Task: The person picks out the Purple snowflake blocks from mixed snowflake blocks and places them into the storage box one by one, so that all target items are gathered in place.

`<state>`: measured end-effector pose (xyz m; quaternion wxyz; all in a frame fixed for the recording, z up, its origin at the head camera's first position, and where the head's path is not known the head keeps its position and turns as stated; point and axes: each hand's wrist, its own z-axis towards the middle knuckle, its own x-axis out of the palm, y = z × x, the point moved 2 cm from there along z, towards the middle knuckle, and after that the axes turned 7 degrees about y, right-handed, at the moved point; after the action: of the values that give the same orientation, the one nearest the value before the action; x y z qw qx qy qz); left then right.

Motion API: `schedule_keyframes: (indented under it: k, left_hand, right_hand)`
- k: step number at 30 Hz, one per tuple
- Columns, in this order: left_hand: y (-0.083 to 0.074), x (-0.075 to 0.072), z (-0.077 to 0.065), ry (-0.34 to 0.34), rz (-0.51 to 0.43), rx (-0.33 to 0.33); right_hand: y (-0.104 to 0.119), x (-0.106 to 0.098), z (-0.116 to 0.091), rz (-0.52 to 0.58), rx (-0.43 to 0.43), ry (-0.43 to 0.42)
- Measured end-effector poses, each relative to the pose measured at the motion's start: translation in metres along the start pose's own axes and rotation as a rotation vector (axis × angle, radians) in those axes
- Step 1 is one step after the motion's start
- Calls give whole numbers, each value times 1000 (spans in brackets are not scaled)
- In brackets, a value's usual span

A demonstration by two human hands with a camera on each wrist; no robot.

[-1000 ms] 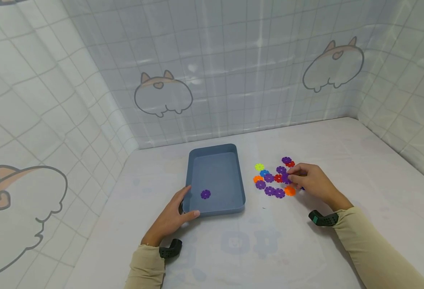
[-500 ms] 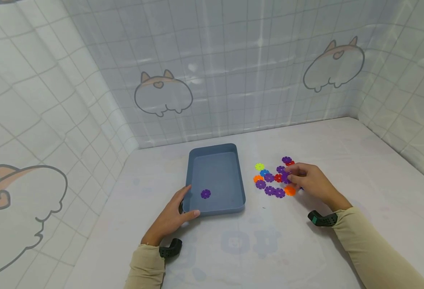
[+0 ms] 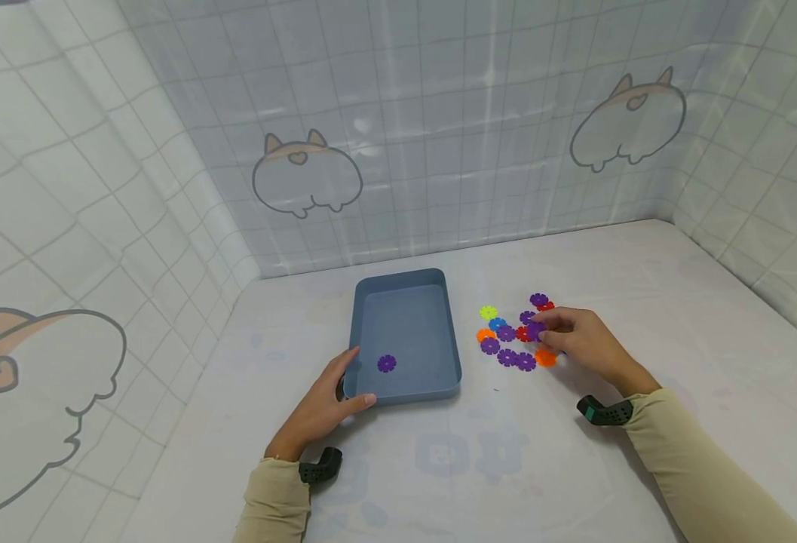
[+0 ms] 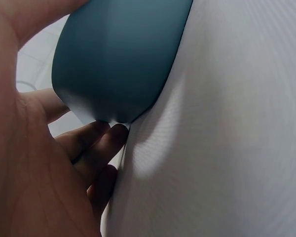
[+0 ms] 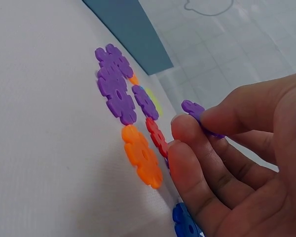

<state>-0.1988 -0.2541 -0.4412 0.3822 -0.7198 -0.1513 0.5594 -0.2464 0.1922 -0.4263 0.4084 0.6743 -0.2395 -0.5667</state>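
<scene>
My left hand [image 3: 318, 416] grips the near left corner of a blue-grey tray [image 3: 408, 320], the thumb on the front edge and the fingers along the left side. In the left wrist view the fingertips curl against the bottom of the tray's wall [image 4: 121, 54]. One purple snowflake disc [image 3: 387, 363] lies inside. Right of the tray, my right hand [image 3: 587, 343] pinches another purple snowflake disc [image 5: 191, 107] between thumb and fingers, above the loose ones. An orange disc [image 5: 140, 155] and a blue disc [image 5: 183, 221] lie on the cloth close to that hand.
Several purple discs [image 3: 507, 358] lie flat between tray and right hand, with a yellow disc [image 3: 488, 312], a red disc [image 3: 523, 334] and an orange disc [image 3: 485, 335] among them. White cloth covers the table [image 3: 466, 483]. Tile-patterned curtains [image 3: 439, 151] stand behind and at both sides.
The purple disc in my right hand has come slightly up and left, away from the loose discs. My left hand and the tray stay where they were.
</scene>
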Motion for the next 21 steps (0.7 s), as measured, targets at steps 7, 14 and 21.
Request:
schedule_keyframes:
  k: [7, 14, 21]
  left_hand:
    - [0, 0, 0, -2, 5, 6]
    - [0, 0, 0, -4, 5, 11]
    - [1, 0, 1, -4, 7, 15]
  right_hand:
    - [-1, 2, 1, 20, 12, 22]
    - [1, 3, 1, 47, 0, 35]
    - [11, 5, -2, 196, -61, 73]
